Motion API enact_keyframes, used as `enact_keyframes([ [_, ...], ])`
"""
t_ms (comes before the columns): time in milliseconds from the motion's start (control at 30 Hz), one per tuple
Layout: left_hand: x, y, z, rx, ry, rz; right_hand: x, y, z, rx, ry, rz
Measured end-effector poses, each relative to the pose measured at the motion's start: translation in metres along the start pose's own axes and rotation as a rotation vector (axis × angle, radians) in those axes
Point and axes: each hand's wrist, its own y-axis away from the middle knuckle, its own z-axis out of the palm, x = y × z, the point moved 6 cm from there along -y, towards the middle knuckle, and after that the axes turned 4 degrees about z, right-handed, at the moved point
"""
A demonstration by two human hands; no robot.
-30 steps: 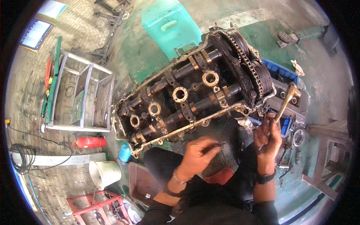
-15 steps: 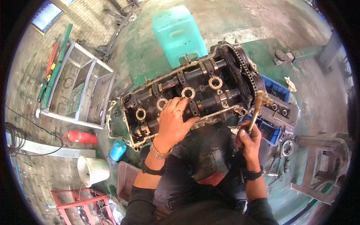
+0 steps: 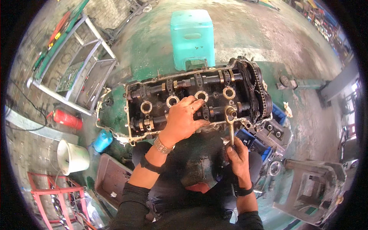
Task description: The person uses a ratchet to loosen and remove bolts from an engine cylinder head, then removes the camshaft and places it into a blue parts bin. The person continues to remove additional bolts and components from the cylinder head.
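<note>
An engine's cylinder head lies in front of me, its two camshafts exposed and a timing chain at the right end. Over its middle rests my left hand, fingers apart, the fingertips beside a round plug tube and the thumb near the front rim. My right hand is closed round the handle of a ratchet wrench. The ratchet's head sits above the near camshaft, on the right half of the engine part. Whatever its lower end meets is hidden.
Beyond the engine stands a turquoise plastic stool. A metal rack, red fire extinguisher, white bucket and brown tray are on the left. To the right are a blue crate and a grey metal frame.
The ratchet wrench has swung left from beyond the chain end to over the near camshaft, with my right hand. My left hand stays on the cylinder head. The whole view has turned.
</note>
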Motion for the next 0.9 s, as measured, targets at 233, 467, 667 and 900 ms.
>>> enact_keyframes([
  [233,-0.004,0.006,-0.006,0.004,0.144,-0.062,-0.069,-0.01,-0.007,-0.073,0.165,0.001],
  [467,-0.029,0.03,-0.041,0.297,0.044,-0.157,-0.1,-0.039,0.008,0.003,0.733,-0.314],
  [667,-0.043,0.041,-0.041,0.41,-0.04,-0.19,-0.102,-0.042,0.025,0.003,1.096,-0.286],
  [900,-0.047,0.041,-0.04,0.469,-0.06,-0.21,-0.113,-0.032,0.03,-0.018,1.228,-0.291],
])
